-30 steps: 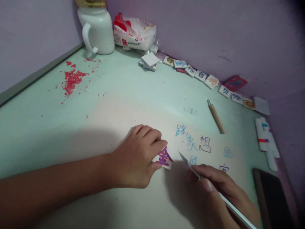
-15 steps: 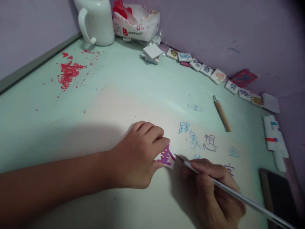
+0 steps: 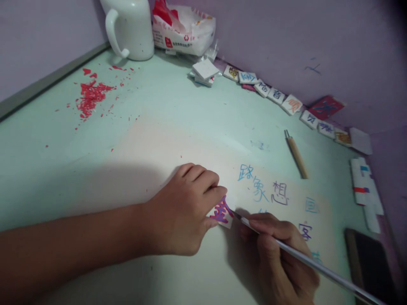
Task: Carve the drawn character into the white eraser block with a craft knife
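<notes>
The tile (image 3: pixel 221 212) sits low on the desk (image 3: pixel 168 101), near mid-view; the left hand (image 3: pixel 187 207), at its 9 o'clock, is nearly closed, thumb and curled fingers gripping it; the right hand (image 3: pixel 289 267), toward 4 o'clock, is closed in a pen-like grip around the knife (image 3: pixel 330 273); the blade's tip is at the tile's 3 o'clock edge, contact unclear; the gouge (image 3: pixel 296 154) lies toward 2 o'clock, the red shavings (image 3: pixel 92 97) toward 10, the mug (image 3: pixel 136 31) toward 11.
</notes>
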### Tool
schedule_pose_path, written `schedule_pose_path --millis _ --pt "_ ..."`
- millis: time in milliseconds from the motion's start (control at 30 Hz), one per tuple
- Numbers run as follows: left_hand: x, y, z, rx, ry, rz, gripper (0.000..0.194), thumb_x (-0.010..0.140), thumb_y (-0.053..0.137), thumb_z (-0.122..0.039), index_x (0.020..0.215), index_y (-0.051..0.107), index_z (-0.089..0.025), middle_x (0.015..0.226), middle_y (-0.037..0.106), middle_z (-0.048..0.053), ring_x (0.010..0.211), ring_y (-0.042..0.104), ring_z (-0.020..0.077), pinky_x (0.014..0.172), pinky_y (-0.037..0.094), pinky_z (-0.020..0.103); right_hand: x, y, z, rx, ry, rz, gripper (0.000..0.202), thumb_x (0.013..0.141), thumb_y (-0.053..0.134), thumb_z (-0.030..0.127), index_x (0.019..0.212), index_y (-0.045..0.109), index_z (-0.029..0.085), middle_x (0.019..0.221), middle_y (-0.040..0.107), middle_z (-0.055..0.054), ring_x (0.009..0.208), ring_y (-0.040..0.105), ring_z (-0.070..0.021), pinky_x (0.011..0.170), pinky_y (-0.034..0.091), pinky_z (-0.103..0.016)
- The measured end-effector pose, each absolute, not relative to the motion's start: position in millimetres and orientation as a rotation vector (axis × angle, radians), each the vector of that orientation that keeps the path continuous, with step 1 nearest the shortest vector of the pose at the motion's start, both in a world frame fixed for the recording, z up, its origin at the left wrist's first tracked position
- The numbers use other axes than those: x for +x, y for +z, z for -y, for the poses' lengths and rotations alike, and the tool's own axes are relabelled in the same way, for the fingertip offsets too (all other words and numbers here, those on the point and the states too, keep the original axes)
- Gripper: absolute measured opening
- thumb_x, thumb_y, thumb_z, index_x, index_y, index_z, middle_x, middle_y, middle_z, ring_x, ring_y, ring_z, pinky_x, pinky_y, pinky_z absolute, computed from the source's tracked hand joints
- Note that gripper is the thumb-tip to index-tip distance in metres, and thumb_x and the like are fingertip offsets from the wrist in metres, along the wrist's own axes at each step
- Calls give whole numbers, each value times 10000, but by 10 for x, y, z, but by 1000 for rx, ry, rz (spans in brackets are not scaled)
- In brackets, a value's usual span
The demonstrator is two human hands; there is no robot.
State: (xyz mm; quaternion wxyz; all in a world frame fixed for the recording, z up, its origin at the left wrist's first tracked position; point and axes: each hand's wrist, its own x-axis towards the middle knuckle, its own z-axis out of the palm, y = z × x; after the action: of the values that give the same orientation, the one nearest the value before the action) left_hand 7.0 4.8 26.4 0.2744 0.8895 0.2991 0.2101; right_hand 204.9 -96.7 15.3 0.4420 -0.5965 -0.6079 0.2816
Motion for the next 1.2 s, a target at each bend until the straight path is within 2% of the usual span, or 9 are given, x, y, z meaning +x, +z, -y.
schedule_pose_path --millis 267,633,1200 --pt "73 256 -35 2391 584 -798 233 843 599 -214 1054 621 -119 1020 584 117 949 513 280 876 381 456 2080 149 968 -1396 768 1592 203 948 494 103 1077 601 218 951 626 -42 816 597 -151 689 476 -296" --pt "70 244 -57 2382 601 -783 261 851 596 -220 1077 637 -96 1014 584 121 941 508 280 866 379 459 2097 150 943 -1377 840 1603 215 949 489 80 1091 579 213 975 610 -22 867 580 -124 742 457 -255" --pt "63 264 -57 2389 575 -767 270 846 601 -209 1085 635 -89 1018 589 123 938 513 284 854 380 464 2035 231 895 -1438 735 1714 237 928 467 51 1043 577 226 961 619 2 893 581 -91 776 460 -195"
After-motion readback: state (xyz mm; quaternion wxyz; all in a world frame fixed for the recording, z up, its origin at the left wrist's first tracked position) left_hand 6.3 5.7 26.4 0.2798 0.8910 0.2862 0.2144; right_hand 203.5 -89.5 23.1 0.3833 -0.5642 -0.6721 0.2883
